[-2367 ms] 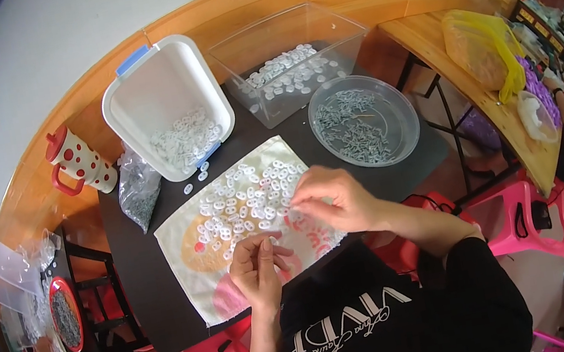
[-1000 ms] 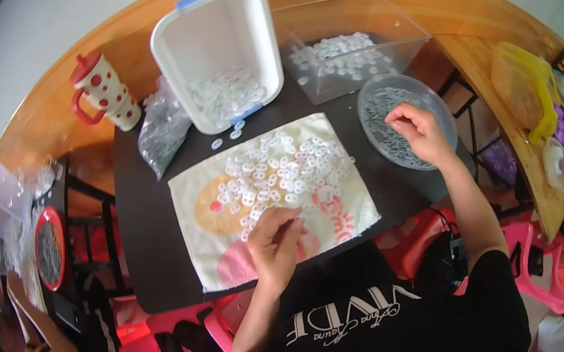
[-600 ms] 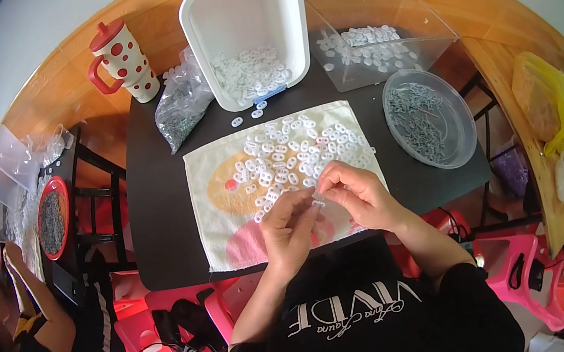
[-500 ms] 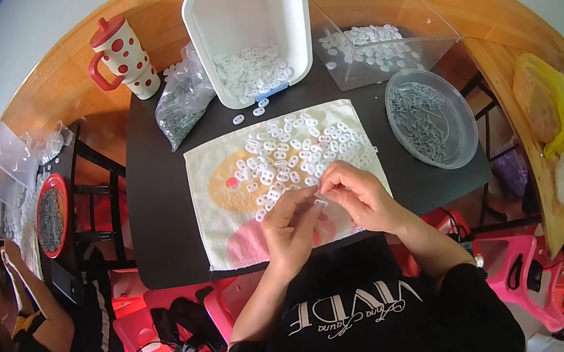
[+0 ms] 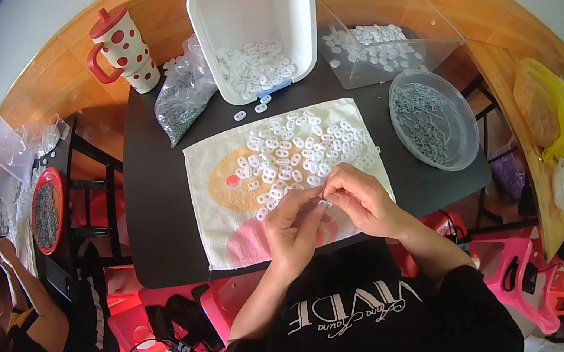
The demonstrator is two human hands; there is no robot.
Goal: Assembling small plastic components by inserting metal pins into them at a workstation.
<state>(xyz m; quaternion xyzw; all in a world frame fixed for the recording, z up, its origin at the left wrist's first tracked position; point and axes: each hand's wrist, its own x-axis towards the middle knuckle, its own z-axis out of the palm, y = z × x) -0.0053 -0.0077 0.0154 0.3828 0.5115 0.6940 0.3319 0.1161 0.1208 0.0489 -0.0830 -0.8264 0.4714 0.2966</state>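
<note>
My left hand and my right hand meet over the near edge of a printed towel. Pinched between their fingertips is a small white plastic piece, mostly covered by the fingers. Whether some smaller part is held with it cannot be made out. Just beyond my hands, many white oval pieces with two holes lie scattered on the towel. To the right stands a round clear tub of small grey metal parts.
Behind the towel, a white bin holds more white pieces. Beside it are a clear bag of grey parts, a spotted tumbler and a clear box with white pieces. Other people sit at tables on both sides.
The view has shifted slightly. Both hands stay together in nearly the same pinch, with only small finger movement around the white piece.
</note>
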